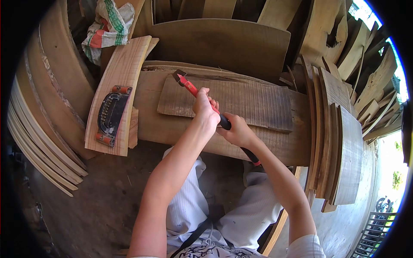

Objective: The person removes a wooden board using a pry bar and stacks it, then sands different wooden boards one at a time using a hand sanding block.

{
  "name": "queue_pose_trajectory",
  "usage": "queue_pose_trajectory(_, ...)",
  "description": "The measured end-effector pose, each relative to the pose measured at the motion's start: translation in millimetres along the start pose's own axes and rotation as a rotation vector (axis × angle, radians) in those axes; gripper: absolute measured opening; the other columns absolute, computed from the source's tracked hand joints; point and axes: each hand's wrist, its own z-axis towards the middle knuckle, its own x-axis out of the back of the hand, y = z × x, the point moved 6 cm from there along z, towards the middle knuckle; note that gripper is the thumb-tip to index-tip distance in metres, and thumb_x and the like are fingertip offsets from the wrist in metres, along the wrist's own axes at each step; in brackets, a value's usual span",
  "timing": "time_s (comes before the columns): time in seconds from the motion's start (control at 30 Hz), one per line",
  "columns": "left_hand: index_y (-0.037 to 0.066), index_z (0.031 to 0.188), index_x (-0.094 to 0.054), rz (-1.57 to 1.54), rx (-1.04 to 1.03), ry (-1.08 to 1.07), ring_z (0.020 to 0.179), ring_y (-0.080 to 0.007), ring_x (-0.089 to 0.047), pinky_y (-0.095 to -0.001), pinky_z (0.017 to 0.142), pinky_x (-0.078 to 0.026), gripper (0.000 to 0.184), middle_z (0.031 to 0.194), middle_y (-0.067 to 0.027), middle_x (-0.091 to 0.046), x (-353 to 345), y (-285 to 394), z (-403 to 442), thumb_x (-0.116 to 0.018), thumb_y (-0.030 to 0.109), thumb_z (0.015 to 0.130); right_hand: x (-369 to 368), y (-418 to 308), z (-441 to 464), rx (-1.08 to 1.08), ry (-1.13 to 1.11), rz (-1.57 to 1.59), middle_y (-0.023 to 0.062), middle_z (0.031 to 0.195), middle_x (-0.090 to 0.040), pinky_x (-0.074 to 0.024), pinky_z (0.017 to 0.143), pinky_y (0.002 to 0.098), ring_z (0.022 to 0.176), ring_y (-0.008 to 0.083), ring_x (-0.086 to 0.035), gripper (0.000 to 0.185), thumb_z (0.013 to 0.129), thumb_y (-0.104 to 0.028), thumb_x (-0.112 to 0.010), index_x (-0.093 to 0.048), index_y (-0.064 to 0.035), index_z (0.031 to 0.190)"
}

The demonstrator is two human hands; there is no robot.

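In front of me, a red and black long-handled scraper [191, 87] points up and to the left, its dark metal head at the far end. My left hand [205, 106] is wrapped round the red part of its handle, near the head. Lower down, my right hand [237, 131] grips the black part of the same handle. Beneath the tool and my hands lies a dark board [254, 105] with ridged saw marks. That board rests on a wider wooden plank [172, 132] across my knees' front. The scraper head overhangs the dark board's upper left; whether it touches is unclear.
Left of the plank, a black tool with orange ends [112, 115] lies on a pale board [124, 64]. A stack of rough boards [329, 142] stands at the right. Curved planks [41, 142] lean at the left. A crumpled woven sack [111, 26] hangs at upper left.
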Motion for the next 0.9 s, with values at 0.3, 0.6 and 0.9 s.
queue_pose_trajectory(0.3, 0.018, 0.055, -0.033, -0.039, -0.013, 0.049, 0.038, -0.0051, -0.032, -0.0232, 0.050, -0.036, 0.024, 0.046, 0.0089, -0.033, 4.0, 2.2, 3.6, -0.055, 0.017, 0.066, -3.5, 6.4, 8.5, 0.049, -0.021, -0.063, 0.0206, 0.067, -0.055, -0.0418, 0.059, 0.0380, 0.065, 0.0339, -0.055, 0.023, 0.063, -0.016, -0.059, -0.051, 0.0022, 0.076)
queue_pose_trajectory(0.6, 0.017, 0.054, -0.032, -0.022, -0.008, 0.045, 0.038, -0.0054, -0.033, -0.0232, 0.051, -0.036, 0.025, 0.046, 0.0086, -0.033, 6.9, 1.8, 4.1, -0.054, 0.018, 0.066, -3.2, 6.1, 6.3, 0.055, -0.040, -0.042, 0.0197, 0.065, -0.054, -0.0421, 0.057, 0.0367, 0.061, 0.0322, -0.055, 0.024, 0.063, -0.016, -0.059, -0.052, 0.0023, 0.076)
queue_pose_trajectory(0.9, 0.017, 0.054, -0.032, 0.006, 0.032, 0.110, 0.037, -0.0050, -0.032, -0.0232, 0.050, -0.035, 0.025, 0.047, 0.0083, -0.033, 9.7, -11.4, 11.4, -0.054, 0.018, 0.066, -5.2, 18.9, 4.9, -0.024, -0.076, -0.002, 0.0164, 0.058, -0.053, -0.0423, 0.054, 0.0353, 0.056, 0.0281, -0.056, 0.023, 0.063, -0.017, -0.058, -0.051, 0.0026, 0.073)
